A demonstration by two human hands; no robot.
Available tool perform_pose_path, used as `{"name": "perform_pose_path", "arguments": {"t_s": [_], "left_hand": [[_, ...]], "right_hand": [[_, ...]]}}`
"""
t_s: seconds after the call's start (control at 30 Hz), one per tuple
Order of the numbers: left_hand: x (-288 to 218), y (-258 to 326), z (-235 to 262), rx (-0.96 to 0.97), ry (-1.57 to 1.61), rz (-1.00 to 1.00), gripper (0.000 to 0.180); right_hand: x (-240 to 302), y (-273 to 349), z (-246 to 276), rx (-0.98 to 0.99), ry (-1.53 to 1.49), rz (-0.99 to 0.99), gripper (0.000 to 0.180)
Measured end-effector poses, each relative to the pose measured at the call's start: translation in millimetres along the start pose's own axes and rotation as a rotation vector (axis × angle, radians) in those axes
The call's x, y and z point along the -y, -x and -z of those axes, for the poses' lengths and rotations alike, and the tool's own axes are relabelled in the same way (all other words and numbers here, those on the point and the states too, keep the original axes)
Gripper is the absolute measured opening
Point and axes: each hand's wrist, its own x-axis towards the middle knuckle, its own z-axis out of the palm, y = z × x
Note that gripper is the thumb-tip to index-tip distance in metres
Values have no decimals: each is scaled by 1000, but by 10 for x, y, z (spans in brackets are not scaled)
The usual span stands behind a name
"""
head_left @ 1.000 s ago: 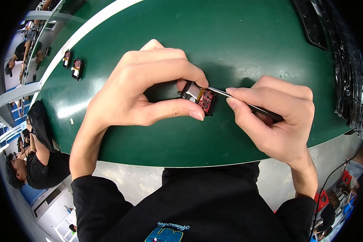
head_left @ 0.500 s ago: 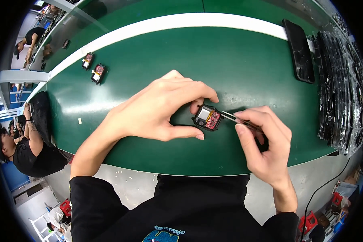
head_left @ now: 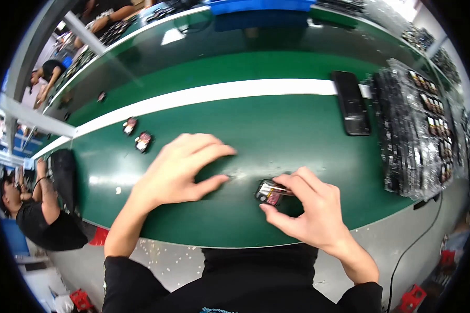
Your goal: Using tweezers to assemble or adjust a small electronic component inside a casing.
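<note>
A small black watch-like case (head_left: 269,194) with a red circuit board and a silver part inside lies on the green tabletop, its open inside facing up. At its right side is my right hand (head_left: 310,208), closed on a pair of metal tweezers (head_left: 282,190) that reach over the case. The thumb and index finger come up to the case's edges; whether they grip it too, I cannot tell. My left hand (head_left: 180,169) hovers left of the case, apart from it, fingers spread with nothing between them.
Two similar open cases, one nearer (head_left: 143,141) and one farther (head_left: 130,125), lie at the left. A black phone (head_left: 352,104) rests across the white strip (head_left: 219,92). Stacked clear plastic trays (head_left: 402,130) stand at the right. Another person (head_left: 47,208) sits at the left.
My left hand has moved left, away from the case. My right hand has come in over the case with the tweezers. The view has tilted, showing more of the far side.
</note>
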Motion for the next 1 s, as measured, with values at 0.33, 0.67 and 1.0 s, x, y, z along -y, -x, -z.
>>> {"name": "perform_pose_path", "arguments": {"t_s": [0.33, 0.67, 1.0], "left_hand": [[315, 1051, 317, -277, -394, 678, 30], [23, 348, 82, -132, -75, 354, 44], [-224, -300, -259, 77, 149, -42, 59]], "right_hand": [[-170, 142, 1637, -418, 334, -214, 42], [-737, 396, 2393, -591, 661, -474, 37], [276, 256, 1550, -290, -301, -434, 27]]}}
